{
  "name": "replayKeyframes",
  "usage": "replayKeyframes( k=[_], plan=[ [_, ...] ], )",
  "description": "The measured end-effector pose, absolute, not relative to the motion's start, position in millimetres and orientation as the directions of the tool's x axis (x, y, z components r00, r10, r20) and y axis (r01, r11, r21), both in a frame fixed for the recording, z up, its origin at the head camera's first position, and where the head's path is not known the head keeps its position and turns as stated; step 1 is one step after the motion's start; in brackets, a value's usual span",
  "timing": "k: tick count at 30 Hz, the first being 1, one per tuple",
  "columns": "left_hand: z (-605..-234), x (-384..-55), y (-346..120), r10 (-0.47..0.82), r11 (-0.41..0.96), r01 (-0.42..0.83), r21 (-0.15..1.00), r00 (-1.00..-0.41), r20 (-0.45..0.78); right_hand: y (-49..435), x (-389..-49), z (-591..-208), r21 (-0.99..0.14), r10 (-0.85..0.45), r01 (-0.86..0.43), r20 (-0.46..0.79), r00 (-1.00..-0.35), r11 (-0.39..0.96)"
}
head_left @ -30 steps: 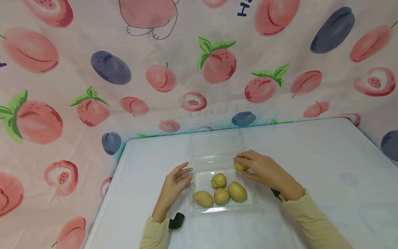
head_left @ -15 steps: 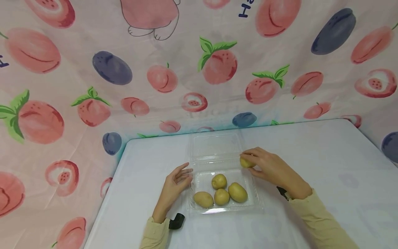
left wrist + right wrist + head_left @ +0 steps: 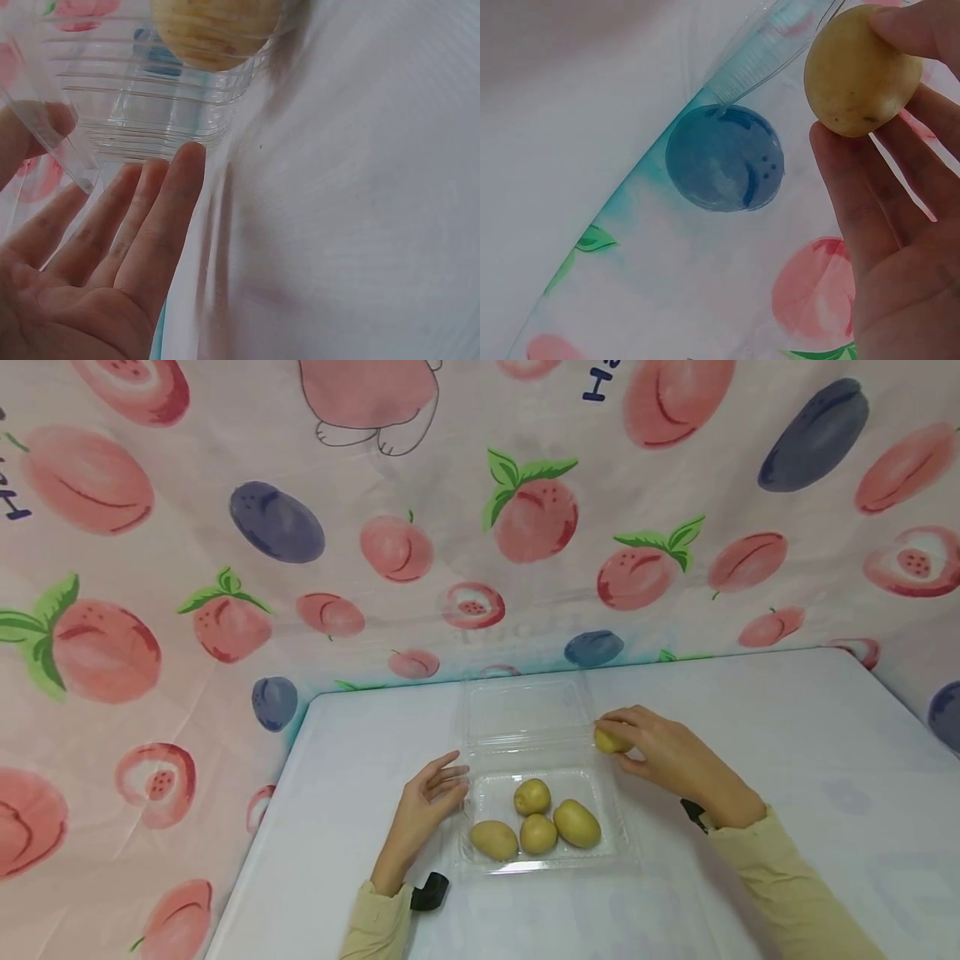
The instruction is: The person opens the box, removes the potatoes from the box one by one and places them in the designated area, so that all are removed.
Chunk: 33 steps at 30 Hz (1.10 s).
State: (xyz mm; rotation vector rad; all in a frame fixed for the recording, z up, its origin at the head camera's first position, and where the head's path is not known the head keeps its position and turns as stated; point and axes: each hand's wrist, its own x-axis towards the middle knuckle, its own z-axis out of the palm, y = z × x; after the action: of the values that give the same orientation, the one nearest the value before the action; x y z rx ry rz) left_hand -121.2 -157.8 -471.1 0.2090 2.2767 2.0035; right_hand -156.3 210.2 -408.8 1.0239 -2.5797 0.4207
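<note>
1. Your right grip (image 3: 667,756) grasps the held potato (image 3: 611,740), pinching it with the thumb on one side and the fingertips on the other. In the right wrist view, small dark marks show on its skin.
2. The held potato is at the fingertips of that grip, near the far right corner of the clear tray (image 3: 489,792). I cannot tell how high it is above the surface (image 3: 787,760).
3. Your left grip (image 3: 422,806) is released: its fingers extend loosely and hold nothing, right by the tray's left side. I cannot tell whether the fingertips touch the plastic.
4. Four more potatoes rest in the tray, between your two grips and nearer to you than the right one. The small potato (image 3: 532,797) is farthest from you; the round potato (image 3: 538,834) is just on your side of it. The large potato (image 3: 577,823) is closest to your right grip, and the oblong potato (image 3: 495,841) is closest to your left.
5. The clear lid (image 3: 530,710) is laid back beyond the tray, to the left of your right grip.
6. Behind each grip comes a pale yellow sleeve (image 3: 795,877), with a black fitting (image 3: 430,892) at the wrist.
7. Beyond both grips, a fruit-printed cloth (image 3: 465,543) rises behind the surface.
</note>
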Motion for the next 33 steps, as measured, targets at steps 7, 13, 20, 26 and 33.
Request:
replayKeyframes(
  k=[7, 13, 20, 26, 33],
  plan=[
    [-472, -121, -158, 0.177, 0.117, 0.041, 0.992, -0.984, 0.019, 215, -160, -409, -0.177, -0.579, -0.666, 0.368, -0.728, 0.725],
    [-471, -121, -158, 0.177, 0.103, 0.034, 0.994, -0.984, 0.016, 222, -163, -412, -0.172, -0.567, -0.652, 0.366, -0.738, 0.738],
    [-472, -122, -159, 0.173, 0.105, 0.031, 0.994, -0.985, 0.013, 228, -165, -418, -0.192, -0.556, -0.631, 0.332, -0.762, 0.751],
    [-473, -122, -159, 0.173, 0.111, 0.035, 0.993, -0.985, 0.016, 233, -169, -426, -0.198, -0.551, -0.622, 0.317, -0.772, 0.757],
    [-473, -122, -159, 0.172, 0.127, 0.036, 0.991, -0.985, 0.014, 240, -173, -435, -0.21, -0.539, -0.605, 0.298, -0.788, 0.768]
  ],
)
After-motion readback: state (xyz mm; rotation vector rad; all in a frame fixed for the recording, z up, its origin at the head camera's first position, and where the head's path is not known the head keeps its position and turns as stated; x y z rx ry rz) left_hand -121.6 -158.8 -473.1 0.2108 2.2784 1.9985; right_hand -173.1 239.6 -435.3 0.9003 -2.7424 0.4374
